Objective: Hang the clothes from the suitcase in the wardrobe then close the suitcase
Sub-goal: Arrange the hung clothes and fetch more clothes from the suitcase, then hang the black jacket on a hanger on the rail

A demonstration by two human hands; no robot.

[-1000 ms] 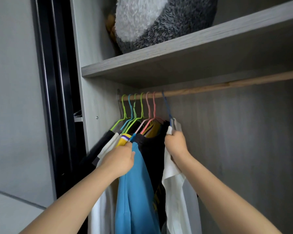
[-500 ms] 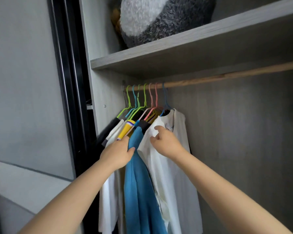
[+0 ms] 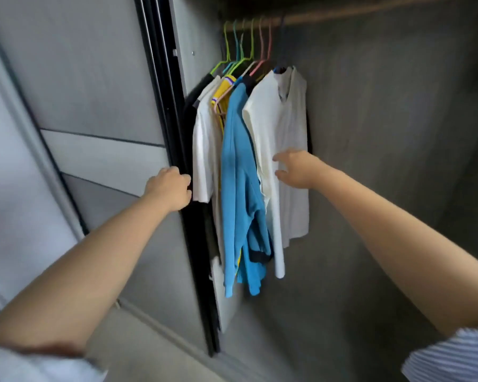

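Observation:
Several garments hang on coloured hangers (image 3: 249, 40) from the wooden rail (image 3: 370, 12) at the wardrobe's left end. The rightmost is a white shirt (image 3: 284, 128), beside a blue top (image 3: 238, 166), a yellow garment (image 3: 222, 92), another white shirt (image 3: 204, 139) and a black piece. My right hand (image 3: 295, 168) is open, fingers spread, against the front of the rightmost white shirt. My left hand (image 3: 170, 190) is curled at the black edge of the sliding door (image 3: 174, 128), beside the left white shirt's sleeve. No suitcase is in view.
The grey sliding door panel (image 3: 94, 78) fills the left side. The wardrobe's grey back wall (image 3: 384, 133) stretches to the right of the clothes, with bare rail above it. My striped sleeves show at the bottom corners.
The view has dropped, so the shelf and plush toy are out of frame. My right hand slid down the white shirt and opened. My left hand left the clothes and moved left to the door edge.

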